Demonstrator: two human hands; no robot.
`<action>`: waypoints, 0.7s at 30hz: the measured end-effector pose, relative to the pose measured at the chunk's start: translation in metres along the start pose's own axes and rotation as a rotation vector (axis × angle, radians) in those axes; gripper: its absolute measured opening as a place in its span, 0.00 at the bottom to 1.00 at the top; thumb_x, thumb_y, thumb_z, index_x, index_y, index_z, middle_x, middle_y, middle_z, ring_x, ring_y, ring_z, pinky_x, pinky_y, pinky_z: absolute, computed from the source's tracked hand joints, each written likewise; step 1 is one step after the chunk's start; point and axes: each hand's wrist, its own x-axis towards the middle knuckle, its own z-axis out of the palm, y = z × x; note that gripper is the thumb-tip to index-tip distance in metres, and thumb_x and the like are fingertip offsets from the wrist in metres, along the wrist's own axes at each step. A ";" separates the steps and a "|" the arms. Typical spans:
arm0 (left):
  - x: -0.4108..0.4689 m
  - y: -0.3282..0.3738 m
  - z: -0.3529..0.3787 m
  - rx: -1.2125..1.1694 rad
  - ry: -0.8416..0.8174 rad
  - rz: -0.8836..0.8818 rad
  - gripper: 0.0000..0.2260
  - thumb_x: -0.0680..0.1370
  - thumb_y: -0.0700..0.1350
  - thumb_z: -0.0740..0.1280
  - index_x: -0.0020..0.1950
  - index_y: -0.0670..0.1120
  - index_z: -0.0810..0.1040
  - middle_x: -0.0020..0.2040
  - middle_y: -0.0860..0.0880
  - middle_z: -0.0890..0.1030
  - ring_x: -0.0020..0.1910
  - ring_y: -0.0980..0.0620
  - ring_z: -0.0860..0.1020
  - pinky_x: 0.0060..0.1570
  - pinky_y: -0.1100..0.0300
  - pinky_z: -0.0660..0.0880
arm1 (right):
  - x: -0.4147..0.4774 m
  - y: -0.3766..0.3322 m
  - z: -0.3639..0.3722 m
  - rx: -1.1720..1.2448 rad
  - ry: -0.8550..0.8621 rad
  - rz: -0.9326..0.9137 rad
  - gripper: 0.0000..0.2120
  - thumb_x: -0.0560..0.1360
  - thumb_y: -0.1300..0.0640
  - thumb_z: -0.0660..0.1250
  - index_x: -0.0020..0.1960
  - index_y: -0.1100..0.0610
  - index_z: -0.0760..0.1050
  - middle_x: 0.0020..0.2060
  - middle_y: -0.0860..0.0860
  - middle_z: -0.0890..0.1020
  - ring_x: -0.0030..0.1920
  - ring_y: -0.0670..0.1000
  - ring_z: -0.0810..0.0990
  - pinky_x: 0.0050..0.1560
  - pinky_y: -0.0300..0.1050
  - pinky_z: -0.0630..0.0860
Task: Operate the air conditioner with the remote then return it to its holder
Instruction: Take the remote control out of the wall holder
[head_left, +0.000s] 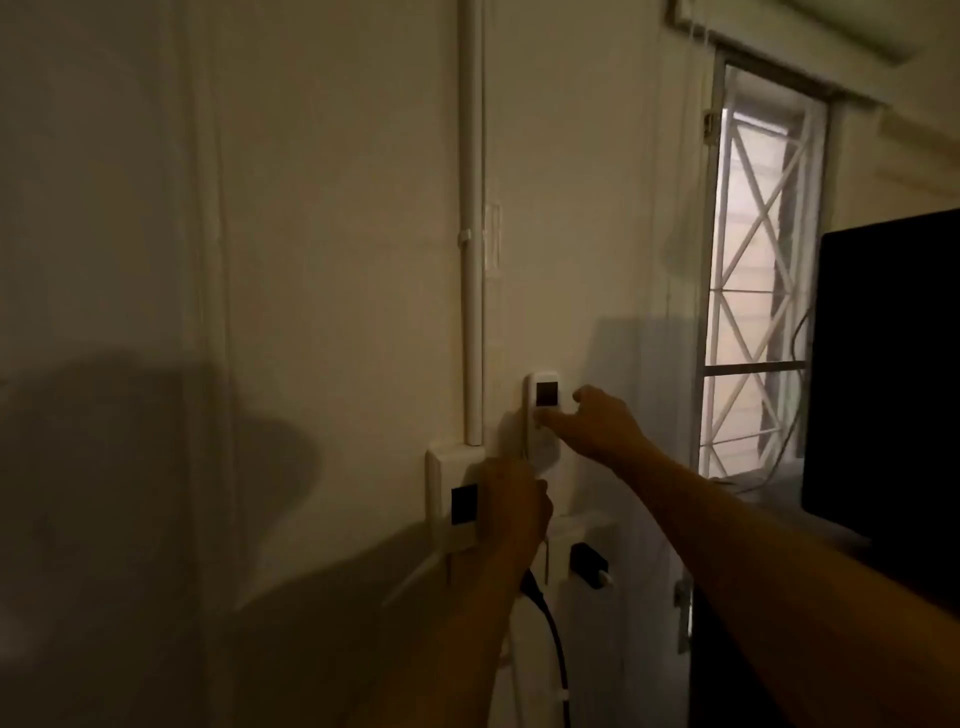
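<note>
Remote (543, 410) sits upright on the wall, lower end in its holder (545, 460), just right of the white conduit (474, 312); dim light, details soft. Going left to right: wall switch box (451, 501) at the conduit's foot, with the left hand (511, 506) in front of its right edge, fingers curled, knuckles to camera. Can't tell if it grips or presses anything. Black cable (550, 634) hangs below it. Right hand (597, 421) reaches in from the right, fingertip at the remote's face just under the dark display, thumb raised beside it, not closed round the body. Barred window (753, 291) and dark screen (888, 374) further right. Step, as a guess: either taking the remote out or seating it back, unclear which. If taking, next move needs thumb and fingers to close round the body and lift straight up, clear of the holder.
</note>
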 end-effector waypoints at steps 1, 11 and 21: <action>0.005 0.000 0.005 0.020 -0.005 -0.006 0.10 0.78 0.44 0.65 0.52 0.38 0.80 0.46 0.44 0.81 0.45 0.45 0.80 0.41 0.61 0.71 | 0.003 0.000 0.001 0.010 -0.004 0.001 0.33 0.73 0.42 0.67 0.69 0.62 0.65 0.65 0.59 0.73 0.62 0.58 0.74 0.49 0.44 0.69; 0.027 -0.001 0.025 0.196 0.023 -0.003 0.09 0.79 0.37 0.62 0.51 0.38 0.82 0.51 0.41 0.83 0.48 0.46 0.82 0.47 0.58 0.79 | 0.040 0.009 0.027 0.084 0.060 -0.012 0.27 0.68 0.45 0.73 0.59 0.61 0.72 0.53 0.58 0.80 0.49 0.55 0.80 0.42 0.45 0.76; 0.028 0.000 0.022 0.245 0.000 0.012 0.09 0.79 0.37 0.62 0.53 0.38 0.82 0.50 0.42 0.81 0.46 0.48 0.80 0.46 0.61 0.77 | 0.049 -0.005 0.013 0.074 0.166 -0.088 0.27 0.64 0.45 0.76 0.53 0.64 0.78 0.48 0.59 0.83 0.44 0.55 0.82 0.38 0.43 0.78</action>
